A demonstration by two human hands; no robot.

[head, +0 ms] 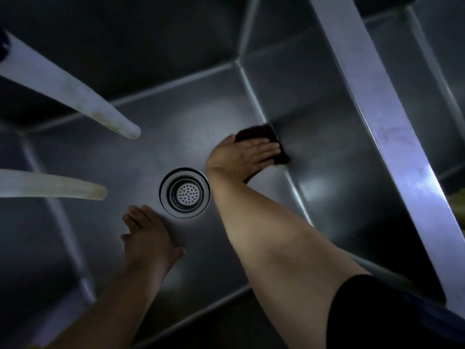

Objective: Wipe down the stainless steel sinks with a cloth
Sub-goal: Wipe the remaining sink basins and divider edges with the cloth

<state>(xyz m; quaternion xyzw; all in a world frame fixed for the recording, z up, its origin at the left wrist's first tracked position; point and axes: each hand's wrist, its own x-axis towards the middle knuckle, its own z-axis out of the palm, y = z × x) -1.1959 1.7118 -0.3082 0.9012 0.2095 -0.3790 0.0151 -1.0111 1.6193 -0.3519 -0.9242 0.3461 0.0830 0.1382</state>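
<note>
Cloth [270, 141], dark and bunched, pressed flat under right hand [247, 153] with straight fingers, at right edge of sink [141, 152] floor where floor meets right wall. Long axis along that seam. Left hand [148, 233] open, fingers relaxed, resting near drain strainer [185, 192], well apart from cloth. Two pale spouts [75, 96] overhang left side.

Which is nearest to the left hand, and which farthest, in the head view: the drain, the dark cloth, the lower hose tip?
From the left hand:
1. Drain, just beyond its fingers, to the right.
2. Lower hose tip, to the left.
3. Dark cloth, at the sink's right wall, under the right hand.
</note>
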